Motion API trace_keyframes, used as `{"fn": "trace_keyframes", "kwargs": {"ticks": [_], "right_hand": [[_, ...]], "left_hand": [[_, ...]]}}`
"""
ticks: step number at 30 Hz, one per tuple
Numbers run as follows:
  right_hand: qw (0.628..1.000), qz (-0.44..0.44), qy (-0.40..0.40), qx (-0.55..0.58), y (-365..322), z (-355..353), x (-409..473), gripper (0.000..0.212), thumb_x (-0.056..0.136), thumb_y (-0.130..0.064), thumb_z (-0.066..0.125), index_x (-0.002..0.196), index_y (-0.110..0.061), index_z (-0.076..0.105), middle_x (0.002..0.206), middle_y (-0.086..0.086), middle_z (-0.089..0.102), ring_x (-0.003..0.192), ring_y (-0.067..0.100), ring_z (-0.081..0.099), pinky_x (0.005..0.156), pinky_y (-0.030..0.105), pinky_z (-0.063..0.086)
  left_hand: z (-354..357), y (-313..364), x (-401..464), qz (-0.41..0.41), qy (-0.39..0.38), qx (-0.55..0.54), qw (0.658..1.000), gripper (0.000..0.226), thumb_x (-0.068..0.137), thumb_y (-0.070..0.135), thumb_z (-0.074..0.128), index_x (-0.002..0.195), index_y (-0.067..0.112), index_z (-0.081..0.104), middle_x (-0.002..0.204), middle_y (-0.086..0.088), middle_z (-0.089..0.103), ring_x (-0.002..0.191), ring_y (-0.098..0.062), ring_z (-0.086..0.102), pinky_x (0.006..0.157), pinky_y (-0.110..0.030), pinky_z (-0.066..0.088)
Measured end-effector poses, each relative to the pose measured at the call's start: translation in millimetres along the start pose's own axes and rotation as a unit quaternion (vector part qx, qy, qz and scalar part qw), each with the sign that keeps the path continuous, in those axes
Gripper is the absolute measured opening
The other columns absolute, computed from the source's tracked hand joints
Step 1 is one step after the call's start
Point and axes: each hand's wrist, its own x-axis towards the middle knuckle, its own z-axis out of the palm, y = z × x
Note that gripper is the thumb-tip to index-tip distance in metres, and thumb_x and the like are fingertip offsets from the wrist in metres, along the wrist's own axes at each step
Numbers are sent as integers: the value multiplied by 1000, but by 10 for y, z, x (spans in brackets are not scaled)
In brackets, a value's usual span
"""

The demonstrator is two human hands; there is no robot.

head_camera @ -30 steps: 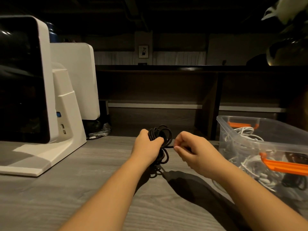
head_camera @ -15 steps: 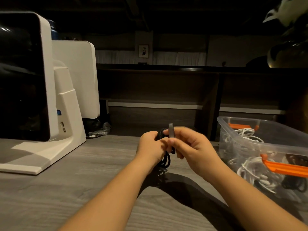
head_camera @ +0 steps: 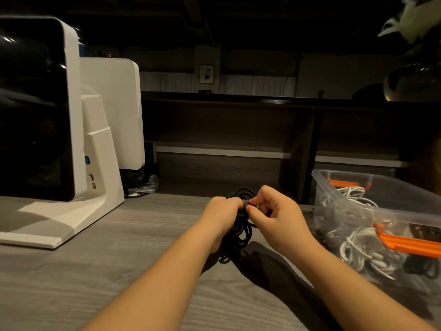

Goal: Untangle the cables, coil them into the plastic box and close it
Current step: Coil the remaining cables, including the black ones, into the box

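My left hand (head_camera: 220, 212) grips the coiled black cable (head_camera: 241, 229) just above the bench (head_camera: 119, 259), fingers curled round the loops. My right hand (head_camera: 274, 213) pinches the cable's loose end by the plug between thumb and forefinger. If I ease my left grip while tucking that end, the loops will likely spring apart and tangle. Tugging hard could knot it. The plastic box (head_camera: 353, 204), lid off, sits near on my right, white cables already inside.
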Motion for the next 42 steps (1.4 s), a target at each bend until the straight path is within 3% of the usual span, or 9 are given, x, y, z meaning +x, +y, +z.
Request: {"fn": "trace_keyframes", "kwargs": {"ticks": [3, 5, 9, 14, 19, 23, 33, 37, 42], "right_hand": [[999, 1, 6, -33, 38, -24, 16, 15, 88, -11, 66, 76, -15, 58, 58, 2, 54, 54, 8, 47, 59, 38, 50], [998, 4, -10, -55, 53, -32, 14, 15, 89, -11, 66, 77, -17, 59, 62, 5, 57, 56, 10, 48, 63, 41, 52], [995, 3, -23, -94, 54, -60, 0, 13, 91, -17, 66, 81, -23, 59, 76, -4, 65, 72, 11, 62, 72, 35, 57], [989, -56, -23, -138, 61, -105, 14, 7, 97, -23, 56, 91, -26, 58, 85, -11, 63, 81, 4, 60, 75, 31, 55], [996, -73, -27, -50, 103, -149, -16, 10, 98, -15, 55, 101, -19, 63, 88, -16, 62, 87, -4, 59, 71, 12, 48], [995, -91, 5, -52, 141, -140, -21, 10, 96, -10, 56, 89, -15, 61, 83, -8, 63, 82, 5, 60, 70, 23, 51], [986, -130, 90, -49, 116, -60, -19, 19, 94, -4, 57, 84, -20, 55, 77, -11, 57, 79, 5, 57, 67, 13, 46], [986, -126, 94, -60, 136, -91, -10, 16, 95, -5, 58, 83, -16, 57, 77, -10, 58, 79, 5, 57, 68, 17, 48], [980, -128, 59, -141, 115, -164, 6, 16, 95, -9, 58, 82, -18, 55, 75, -9, 58, 72, 8, 57, 62, 25, 49]], "left_hand": [[-13, -15, -24, 8, -43, -15, 999, 18, 83, 17, 58, 98, 9, 63, 97, -15, 60, 91, -31, 59, 77, -42, 49], [-21, -13, -24, 36, -55, 4, 998, 14, 81, 15, 57, 94, 10, 61, 98, -14, 59, 94, -30, 58, 81, -42, 49], [-4, 11, -41, 106, -52, 61, 991, 21, 86, 11, 55, 107, 11, 59, 103, -9, 61, 98, -25, 59, 82, -38, 49], [10, 13, -51, 130, -57, 24, 990, 9, 90, 14, 52, 93, 18, 59, 99, -6, 62, 96, -24, 59, 83, -39, 51], [-33, -17, -43, 102, -73, -73, 989, 8, 88, 14, 52, 83, 14, 57, 88, -7, 60, 87, -25, 57, 73, -39, 46], [-5, -32, -51, 102, -95, -68, 988, 13, 91, 19, 52, 94, 12, 62, 91, -8, 63, 89, -26, 58, 75, -38, 46], [56, -24, -77, 131, -61, -110, 983, 15, 93, 18, 55, 92, 14, 70, 87, -4, 71, 97, -26, 66, 96, -50, 50], [46, -18, -87, 160, -77, -64, 982, 17, 96, 21, 56, 104, 17, 70, 103, -6, 72, 104, -24, 67, 96, -44, 54], [47, -16, -105, 218, -56, 23, 974, 11, 96, 22, 61, 103, 27, 68, 99, 4, 70, 97, -12, 66, 82, -27, 53]]}}
